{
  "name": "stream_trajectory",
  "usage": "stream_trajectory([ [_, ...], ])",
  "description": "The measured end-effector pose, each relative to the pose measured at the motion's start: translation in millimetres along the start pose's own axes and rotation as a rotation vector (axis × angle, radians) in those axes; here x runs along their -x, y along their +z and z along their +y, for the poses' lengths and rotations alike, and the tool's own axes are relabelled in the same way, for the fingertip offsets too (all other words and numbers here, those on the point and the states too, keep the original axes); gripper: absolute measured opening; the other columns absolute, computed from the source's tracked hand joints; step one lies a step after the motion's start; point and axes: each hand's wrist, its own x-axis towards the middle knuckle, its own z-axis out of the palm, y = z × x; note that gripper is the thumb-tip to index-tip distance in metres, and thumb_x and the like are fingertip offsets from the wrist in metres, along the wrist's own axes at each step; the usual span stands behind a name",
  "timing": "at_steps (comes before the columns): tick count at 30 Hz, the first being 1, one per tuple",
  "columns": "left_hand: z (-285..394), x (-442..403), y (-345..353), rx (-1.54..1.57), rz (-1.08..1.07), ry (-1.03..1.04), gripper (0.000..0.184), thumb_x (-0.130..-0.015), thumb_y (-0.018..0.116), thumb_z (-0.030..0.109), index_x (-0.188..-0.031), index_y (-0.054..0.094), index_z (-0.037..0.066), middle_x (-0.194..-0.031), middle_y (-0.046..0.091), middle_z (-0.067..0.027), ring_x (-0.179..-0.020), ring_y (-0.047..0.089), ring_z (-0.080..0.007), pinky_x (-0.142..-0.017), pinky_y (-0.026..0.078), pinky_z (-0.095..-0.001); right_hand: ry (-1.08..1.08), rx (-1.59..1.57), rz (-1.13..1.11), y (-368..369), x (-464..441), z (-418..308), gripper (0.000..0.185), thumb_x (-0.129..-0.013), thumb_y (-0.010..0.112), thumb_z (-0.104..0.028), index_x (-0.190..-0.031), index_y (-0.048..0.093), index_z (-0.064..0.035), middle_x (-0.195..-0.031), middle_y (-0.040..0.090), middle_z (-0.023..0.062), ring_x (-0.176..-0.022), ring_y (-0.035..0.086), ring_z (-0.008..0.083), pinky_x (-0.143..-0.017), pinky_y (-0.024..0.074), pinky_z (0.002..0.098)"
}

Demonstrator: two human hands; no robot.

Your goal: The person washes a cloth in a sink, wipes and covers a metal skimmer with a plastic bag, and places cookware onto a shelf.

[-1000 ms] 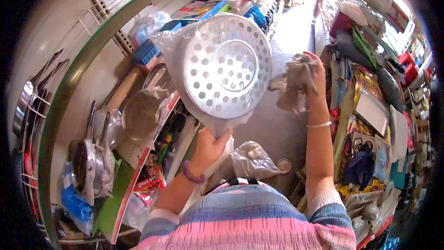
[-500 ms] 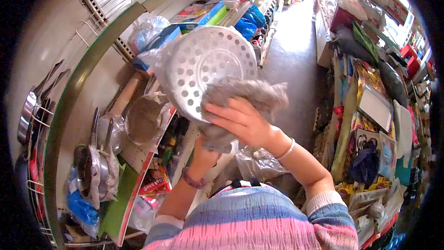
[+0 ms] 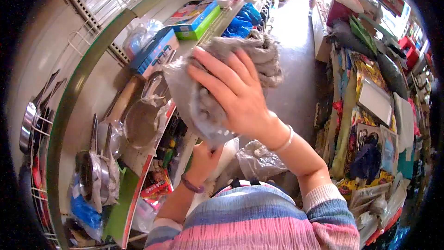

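A metal strainer with round holes, wrapped in clear plastic [image 3: 185,97], is mostly hidden behind the cloth and my right hand. My left hand [image 3: 203,159] is closed round its handle end, at the lower edge. A crumpled grey cloth [image 3: 267,60] lies against the strainer's face. My right hand [image 3: 231,88] presses on the cloth from above, fingers spread toward the upper left, keeping it against the strainer.
On the left, wrapped pans [image 3: 99,171] hang from a rack, beside a shelf with a blue box [image 3: 155,53] and a green-edged box [image 3: 199,25]. Packed goods and a white-framed panel [image 3: 374,101] line the right. A clear plastic bag [image 3: 260,159] lies below my hands.
My right hand has come in from the right with the cloth, onto the strainer, then up across its face. The strainer has tilted and now sits lower, with less of it showing.
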Motion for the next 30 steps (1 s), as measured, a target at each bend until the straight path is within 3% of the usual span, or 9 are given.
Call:
stream_trajectory([
  [3,-10,2,-1,0.050,0.065,0.033,0.019,-0.078,0.064,0.014,-0.091,0.063,0.001,-0.076,0.066,-0.0107,-0.063,0.061,-0.0191,-0.059,0.047,-0.0342,0.046,-0.018,0.040,6,-12,26,0.040,-0.073,0.056,-0.014,-0.112,0.056,-0.0049,-0.121,0.052,0.0112,-0.114,0.045,0.0321,-0.101,0.0275,0.0437],
  [4,-12,3,-2,0.108,0.066,0.047,0.019,-0.077,0.064,0.013,-0.092,0.062,0.001,-0.078,0.066,-0.0094,-0.064,0.060,-0.0189,-0.060,0.047,-0.0339,0.061,-0.020,0.117,8,-12,42,0.051,-0.061,0.052,-0.003,-0.112,0.055,-0.0084,-0.121,0.052,0.0114,-0.107,0.049,0.0337,-0.097,0.0343,0.0443],
  [11,-22,15,-6,0.387,-0.040,-0.197,0.013,-0.078,0.063,0.004,-0.089,0.055,0.002,-0.066,0.056,-0.0001,-0.051,0.050,-0.0100,-0.045,0.040,-0.0253,0.686,-0.939,0.131,51,64,80,0.030,-0.082,0.056,-0.014,-0.110,0.055,-0.0010,-0.101,0.061,0.0121,-0.089,0.059,0.0189,-0.081,0.0459,0.0310],
  [14,1,8,-17,0.546,-0.020,-0.354,0.009,-0.079,0.062,0.009,-0.077,0.058,0.001,-0.054,0.052,-0.0011,-0.046,0.048,-0.0083,-0.043,0.037,-0.0259,1.559,-1.844,0.266,97,145,89,0.029,-0.082,0.056,-0.010,-0.109,0.054,-0.0012,-0.097,0.062,0.0098,-0.085,0.059,0.0183,-0.077,0.0468,0.0295],
  [16,5,1,-20,0.523,0.036,-0.337,0.013,-0.079,0.062,0.011,-0.073,0.061,0.000,-0.053,0.054,-0.0039,-0.047,0.051,-0.0099,-0.045,0.038,-0.0277,0.699,-0.421,-0.396,82,145,61,0.028,-0.080,0.056,-0.004,-0.108,0.053,-0.0011,-0.099,0.061,0.0077,-0.088,0.058,0.0174,-0.078,0.0465,0.0290],
  [17,1,-1,-18,0.443,0.077,-0.278,0.012,-0.079,0.062,0.011,-0.075,0.061,-0.001,-0.055,0.057,-0.0058,-0.049,0.054,-0.0114,-0.046,0.040,-0.0283,0.619,-0.459,-0.411,80,148,57,0.031,-0.077,0.055,0.003,-0.108,0.053,-0.0020,-0.100,0.061,0.0074,-0.087,0.058,0.0168,-0.078,0.0468,0.0288],
  [21,2,-7,-15,0.339,0.163,-0.137,0.014,-0.079,0.062,0.012,-0.082,0.063,-0.002,-0.066,0.063,-0.0129,-0.059,0.062,-0.0192,-0.053,0.045,-0.0304,1.247,-1.282,-0.201,77,159,53,0.029,-0.077,0.056,0.005,-0.105,0.053,-0.0009,-0.104,0.059,0.0098,-0.097,0.054,0.0155,-0.085,0.0449,0.0290],
  [27,-5,-9,-16,0.246,0.188,-0.074,0.015,-0.079,0.062,0.011,-0.085,0.063,-0.002,-0.074,0.065,-0.0148,-0.067,0.065,-0.0236,-0.058,0.047,-0.0309,1.044,-1.156,-0.242,18,111,28,0.029,-0.082,0.056,-0.008,-0.109,0.048,-0.0021,-0.107,0.055,0.0075,-0.097,0.052,0.0122,-0.087,0.0438,0.0277],
  [30,-1,-8,-25,0.228,0.013,-0.317,0.015,-0.079,0.062,0.011,-0.084,0.062,-0.003,-0.075,0.064,-0.0162,-0.068,0.064,-0.0231,-0.059,0.046,-0.0314,0.866,-0.971,-0.083,-18,79,28,0.023,-0.082,0.055,-0.006,-0.104,0.049,-0.0031,-0.104,0.055,0.0059,-0.097,0.052,0.0119,-0.088,0.0427,0.0271],
])
